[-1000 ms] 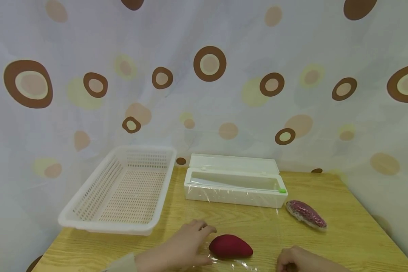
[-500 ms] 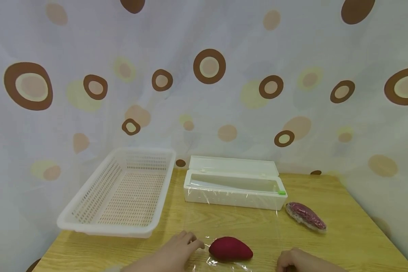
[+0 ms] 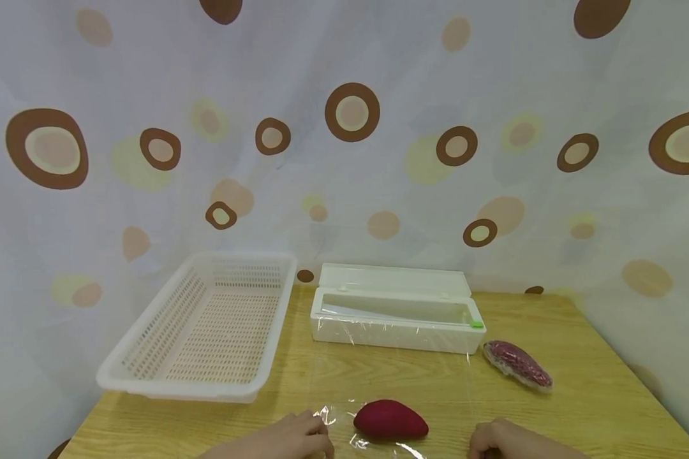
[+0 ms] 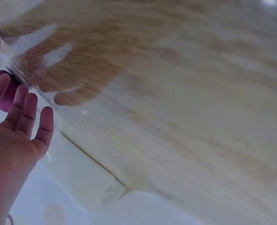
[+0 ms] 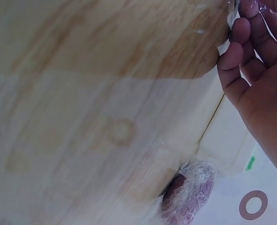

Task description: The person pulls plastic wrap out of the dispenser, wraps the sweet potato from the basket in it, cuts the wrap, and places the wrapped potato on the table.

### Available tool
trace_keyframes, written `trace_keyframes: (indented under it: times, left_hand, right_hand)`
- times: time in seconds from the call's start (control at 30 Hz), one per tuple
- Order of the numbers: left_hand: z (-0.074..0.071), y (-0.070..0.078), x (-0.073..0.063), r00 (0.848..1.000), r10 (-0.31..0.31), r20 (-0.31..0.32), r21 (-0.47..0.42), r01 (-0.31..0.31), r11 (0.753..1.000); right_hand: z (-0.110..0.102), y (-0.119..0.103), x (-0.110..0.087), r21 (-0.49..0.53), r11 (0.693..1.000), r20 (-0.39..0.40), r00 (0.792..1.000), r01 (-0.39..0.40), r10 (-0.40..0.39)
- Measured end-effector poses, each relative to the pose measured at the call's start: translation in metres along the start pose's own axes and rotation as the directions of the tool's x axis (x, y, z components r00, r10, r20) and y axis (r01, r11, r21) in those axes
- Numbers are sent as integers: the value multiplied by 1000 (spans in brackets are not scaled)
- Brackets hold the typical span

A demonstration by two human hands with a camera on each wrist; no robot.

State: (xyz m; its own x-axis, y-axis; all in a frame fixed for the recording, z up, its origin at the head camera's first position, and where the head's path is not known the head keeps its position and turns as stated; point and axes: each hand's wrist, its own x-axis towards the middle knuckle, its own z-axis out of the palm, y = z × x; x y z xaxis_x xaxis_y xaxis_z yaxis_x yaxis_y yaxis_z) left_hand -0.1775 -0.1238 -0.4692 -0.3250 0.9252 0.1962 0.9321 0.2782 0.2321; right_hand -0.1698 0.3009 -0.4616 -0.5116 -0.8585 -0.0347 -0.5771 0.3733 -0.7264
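A dark red sweet-potato-shaped item [image 3: 390, 419] lies on clear cling film [image 3: 390, 376] stretched from the white cling film box [image 3: 393, 333] to the near side of the table. My left hand [image 3: 287, 438] is at the film's left edge, left of the item. In the left wrist view its fingers [image 4: 25, 110] are loosely bent, thumb apart; film contact is unclear. My right hand [image 3: 502, 438], right of the item, has curled fingers [image 5: 232, 56] pinching gathered film at the right edge. The very tips are partly out of view.
A white perforated basket [image 3: 106, 373] stands at the left. The box's lid [image 3: 393, 278] is raised, and a green slider [image 3: 476, 324] sits at its right end. Right of the box lies a film-wrapped purple item [image 3: 518, 364]. A dotted curtain [image 3: 344, 178] hangs behind the table.
My left hand has drawn back from beside the red item toward the near left, and its fingers are more bent. The film's glints have shifted. My right hand has stayed in place.
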Motion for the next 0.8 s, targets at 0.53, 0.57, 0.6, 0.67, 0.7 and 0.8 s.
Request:
trace_keyframes:
  times: [0.53,0.57,0.6,0.67,0.7,0.8]
  left_hand:
    - [-9,3,4,998,67,-3,74,-66,995]
    - [-9,2,4,998,69,-5,81,-69,994]
    - [-8,2,4,997,71,-8,92,-70,993]
    - [-7,2,4,997,75,-12,106,-73,992]
    - [-7,2,5,997,75,-13,108,-73,991]
    - [-7,1,5,997,73,-2,101,-73,992]
  right_hand:
    - [-1,-10,-2,57,996,-6,998,-66,66]
    - [-1,-11,-2,69,995,-5,997,-74,75]
    - [-1,-11,-2,77,994,-4,997,-78,78]
    - [-1,-12,-2,90,992,-2,996,-86,86]
    - [-1,-12,-2,97,991,0,995,-95,95]
    - [-1,-13,-3,107,988,1,994,-109,110]
